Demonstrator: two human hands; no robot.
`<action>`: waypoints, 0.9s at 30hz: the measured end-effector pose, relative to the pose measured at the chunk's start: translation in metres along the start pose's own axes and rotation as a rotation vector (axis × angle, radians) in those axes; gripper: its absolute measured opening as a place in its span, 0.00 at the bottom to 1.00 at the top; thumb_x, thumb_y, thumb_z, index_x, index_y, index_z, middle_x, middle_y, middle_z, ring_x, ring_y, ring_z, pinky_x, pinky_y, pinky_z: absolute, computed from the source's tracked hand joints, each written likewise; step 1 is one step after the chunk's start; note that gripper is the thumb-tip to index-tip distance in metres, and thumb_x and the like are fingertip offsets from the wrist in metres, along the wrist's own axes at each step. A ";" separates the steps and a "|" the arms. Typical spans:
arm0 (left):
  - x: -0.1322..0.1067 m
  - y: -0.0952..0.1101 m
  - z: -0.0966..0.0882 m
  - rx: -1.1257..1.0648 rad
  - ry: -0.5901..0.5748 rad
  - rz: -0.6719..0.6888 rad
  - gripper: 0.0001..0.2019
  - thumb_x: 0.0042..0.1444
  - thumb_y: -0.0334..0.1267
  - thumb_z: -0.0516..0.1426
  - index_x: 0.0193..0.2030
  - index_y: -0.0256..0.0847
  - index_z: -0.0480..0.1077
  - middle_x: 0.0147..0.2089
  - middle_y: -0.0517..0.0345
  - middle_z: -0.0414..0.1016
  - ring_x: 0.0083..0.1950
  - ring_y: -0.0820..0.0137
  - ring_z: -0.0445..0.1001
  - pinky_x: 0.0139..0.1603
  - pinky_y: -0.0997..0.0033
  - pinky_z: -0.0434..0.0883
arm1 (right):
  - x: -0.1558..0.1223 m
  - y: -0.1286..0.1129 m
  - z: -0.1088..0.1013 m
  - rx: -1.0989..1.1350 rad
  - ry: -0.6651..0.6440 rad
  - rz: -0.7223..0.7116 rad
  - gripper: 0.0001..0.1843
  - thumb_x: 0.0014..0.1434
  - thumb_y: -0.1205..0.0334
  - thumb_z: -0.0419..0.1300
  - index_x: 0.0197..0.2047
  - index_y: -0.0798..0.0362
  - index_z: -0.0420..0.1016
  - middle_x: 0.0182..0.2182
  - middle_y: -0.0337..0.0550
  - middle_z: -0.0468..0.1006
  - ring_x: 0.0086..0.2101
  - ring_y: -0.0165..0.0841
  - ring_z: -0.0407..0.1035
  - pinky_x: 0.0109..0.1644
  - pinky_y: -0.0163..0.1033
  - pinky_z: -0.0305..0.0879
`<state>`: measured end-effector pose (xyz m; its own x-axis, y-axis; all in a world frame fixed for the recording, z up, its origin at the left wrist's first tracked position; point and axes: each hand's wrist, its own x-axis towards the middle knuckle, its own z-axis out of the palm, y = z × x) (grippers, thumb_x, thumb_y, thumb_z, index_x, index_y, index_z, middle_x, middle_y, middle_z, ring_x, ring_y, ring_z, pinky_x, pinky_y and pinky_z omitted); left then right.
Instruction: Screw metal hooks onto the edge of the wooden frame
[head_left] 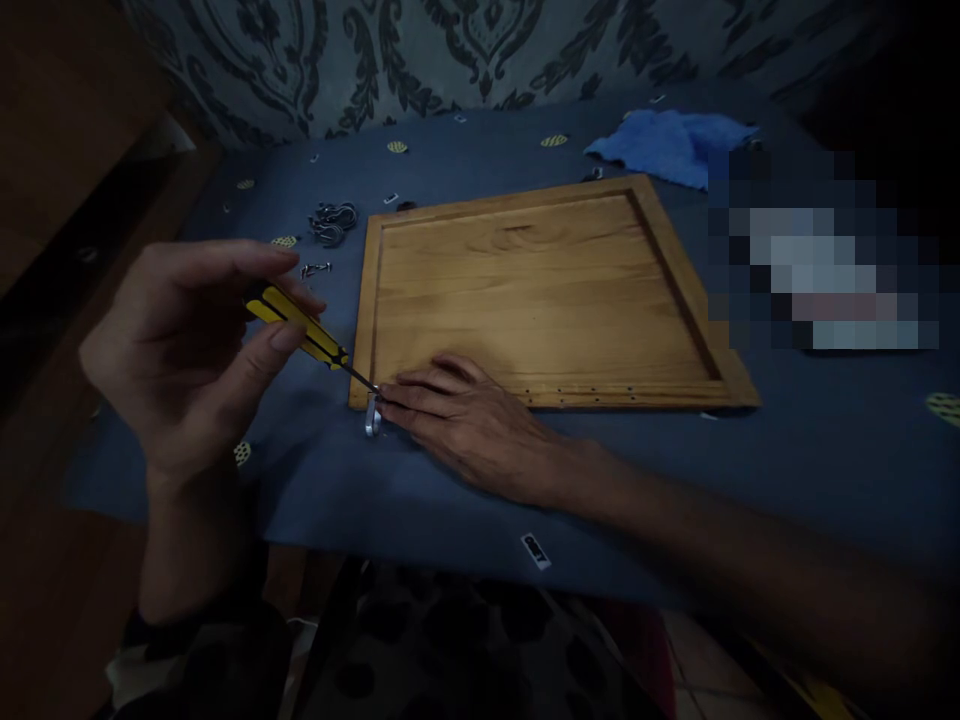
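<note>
My left hand point(202, 350) is closed around a yellow and black screwdriver point(304, 325), which slants down to the right. Its shaft tip meets the near left corner of a framed wooden board point(510, 290), beside a small shiny metal hook point(371, 415) that juts over the near edge. My right hand point(480, 425) rests along this edge, its fingertips pressed together at the hook and the screwdriver tip. Whatever lies beneath those fingertips is hidden. Small dark holes dot the near rail to the right of my right hand.
Beyond the board's left side lie a pile of metal hooks point(331, 222) and several small screws point(315, 269). A blue cloth point(667, 145) lies at the back right, near a pixelated area. The blue tablecloth point(450, 530) runs to the patterned wall point(480, 50).
</note>
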<state>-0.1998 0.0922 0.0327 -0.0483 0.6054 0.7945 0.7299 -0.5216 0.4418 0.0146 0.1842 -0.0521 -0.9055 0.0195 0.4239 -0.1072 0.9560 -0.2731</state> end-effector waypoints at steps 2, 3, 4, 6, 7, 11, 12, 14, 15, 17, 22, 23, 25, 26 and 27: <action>0.000 -0.001 -0.001 0.002 0.046 -0.006 0.19 0.54 0.33 0.66 0.51 0.56 0.76 0.44 0.62 0.79 0.37 0.65 0.80 0.34 0.58 0.84 | 0.000 0.000 0.000 0.000 -0.009 -0.001 0.19 0.72 0.66 0.50 0.62 0.55 0.69 0.61 0.48 0.74 0.60 0.39 0.65 0.64 0.53 0.57; 0.000 -0.001 -0.001 0.004 0.057 -0.011 0.19 0.54 0.33 0.66 0.50 0.57 0.76 0.44 0.62 0.79 0.37 0.65 0.79 0.33 0.58 0.83 | 0.000 0.000 0.000 0.000 -0.011 0.000 0.19 0.72 0.66 0.50 0.63 0.55 0.69 0.61 0.48 0.73 0.60 0.39 0.65 0.64 0.53 0.57; 0.000 -0.001 -0.002 0.006 0.059 -0.016 0.19 0.53 0.32 0.66 0.50 0.57 0.76 0.44 0.62 0.79 0.37 0.65 0.79 0.33 0.58 0.83 | -0.001 0.000 0.000 0.000 -0.015 0.003 0.19 0.72 0.66 0.50 0.63 0.55 0.69 0.62 0.47 0.73 0.60 0.39 0.65 0.64 0.53 0.57; 0.000 0.001 -0.002 0.007 0.044 -0.030 0.19 0.52 0.32 0.66 0.49 0.58 0.77 0.43 0.62 0.79 0.37 0.65 0.79 0.32 0.57 0.83 | -0.001 0.000 0.000 0.003 -0.014 0.005 0.19 0.72 0.67 0.50 0.63 0.55 0.68 0.62 0.48 0.73 0.61 0.39 0.64 0.64 0.53 0.57; 0.001 0.002 -0.001 0.010 0.040 -0.037 0.19 0.52 0.32 0.66 0.49 0.58 0.77 0.42 0.62 0.79 0.37 0.64 0.79 0.32 0.56 0.83 | -0.001 0.000 -0.001 0.005 -0.016 0.006 0.19 0.72 0.67 0.50 0.63 0.55 0.68 0.62 0.48 0.73 0.61 0.39 0.64 0.64 0.53 0.57; 0.001 0.006 0.003 0.021 0.057 -0.046 0.18 0.51 0.31 0.67 0.47 0.55 0.78 0.40 0.60 0.80 0.35 0.64 0.78 0.32 0.56 0.82 | 0.000 -0.002 -0.003 0.017 -0.021 0.012 0.19 0.73 0.66 0.49 0.63 0.56 0.69 0.62 0.47 0.73 0.60 0.39 0.65 0.64 0.53 0.57; 0.001 0.007 0.003 0.022 0.056 -0.049 0.18 0.50 0.31 0.67 0.47 0.56 0.79 0.39 0.60 0.80 0.35 0.64 0.78 0.31 0.56 0.82 | 0.000 -0.002 -0.003 0.018 -0.026 0.015 0.19 0.73 0.66 0.48 0.63 0.55 0.69 0.62 0.47 0.72 0.61 0.39 0.64 0.64 0.53 0.57; 0.002 0.007 0.004 0.021 0.049 -0.056 0.18 0.50 0.31 0.67 0.47 0.55 0.79 0.39 0.59 0.80 0.35 0.63 0.78 0.31 0.55 0.82 | 0.000 -0.002 -0.004 0.017 -0.029 0.014 0.19 0.73 0.67 0.48 0.63 0.55 0.68 0.63 0.47 0.72 0.61 0.39 0.64 0.64 0.53 0.57; 0.002 0.008 0.003 0.020 0.044 -0.060 0.18 0.50 0.31 0.67 0.48 0.55 0.79 0.39 0.59 0.80 0.35 0.63 0.78 0.31 0.55 0.81 | 0.000 -0.002 -0.003 0.016 -0.029 0.012 0.19 0.72 0.67 0.48 0.63 0.56 0.68 0.63 0.47 0.72 0.61 0.40 0.64 0.64 0.52 0.56; 0.002 0.008 0.003 0.022 0.026 -0.067 0.18 0.51 0.32 0.67 0.48 0.54 0.79 0.39 0.58 0.80 0.35 0.63 0.78 0.32 0.56 0.82 | 0.000 -0.001 -0.003 0.014 -0.028 0.012 0.19 0.72 0.66 0.49 0.63 0.56 0.69 0.62 0.47 0.72 0.61 0.40 0.64 0.64 0.52 0.56; 0.003 0.013 0.004 0.056 0.003 -0.087 0.17 0.52 0.33 0.67 0.49 0.54 0.79 0.39 0.58 0.79 0.36 0.64 0.77 0.34 0.57 0.83 | 0.000 0.000 -0.001 0.008 -0.017 0.014 0.19 0.72 0.66 0.49 0.63 0.54 0.69 0.62 0.45 0.73 0.61 0.38 0.65 0.64 0.52 0.56; 0.003 0.014 0.004 0.058 0.000 -0.091 0.18 0.52 0.32 0.67 0.49 0.54 0.79 0.39 0.58 0.79 0.36 0.64 0.78 0.35 0.57 0.83 | 0.000 0.000 -0.001 0.006 -0.014 0.010 0.19 0.72 0.66 0.49 0.62 0.55 0.69 0.62 0.46 0.73 0.60 0.39 0.65 0.64 0.51 0.56; 0.003 0.015 0.005 0.056 -0.012 -0.085 0.18 0.53 0.32 0.66 0.49 0.54 0.78 0.39 0.58 0.79 0.36 0.65 0.78 0.34 0.58 0.82 | 0.001 0.000 -0.001 0.002 -0.005 0.004 0.18 0.72 0.66 0.50 0.62 0.57 0.69 0.62 0.46 0.73 0.60 0.40 0.65 0.64 0.51 0.56; 0.003 0.015 0.005 0.057 -0.021 -0.084 0.18 0.53 0.31 0.66 0.49 0.54 0.78 0.39 0.58 0.79 0.36 0.65 0.78 0.34 0.58 0.82 | 0.001 -0.001 -0.001 0.001 -0.004 0.003 0.18 0.72 0.66 0.50 0.62 0.57 0.70 0.61 0.46 0.73 0.60 0.40 0.65 0.64 0.51 0.56; 0.003 0.014 0.004 0.057 -0.027 -0.084 0.18 0.54 0.31 0.66 0.49 0.55 0.78 0.39 0.58 0.79 0.36 0.65 0.78 0.34 0.57 0.82 | 0.001 -0.001 -0.002 0.000 -0.005 0.002 0.18 0.72 0.66 0.50 0.62 0.57 0.70 0.61 0.46 0.73 0.60 0.40 0.65 0.64 0.51 0.56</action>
<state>-0.1865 0.0895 0.0399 -0.0935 0.6617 0.7439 0.7619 -0.4335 0.4813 0.0146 0.1839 -0.0501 -0.9077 0.0200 0.4192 -0.1055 0.9559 -0.2742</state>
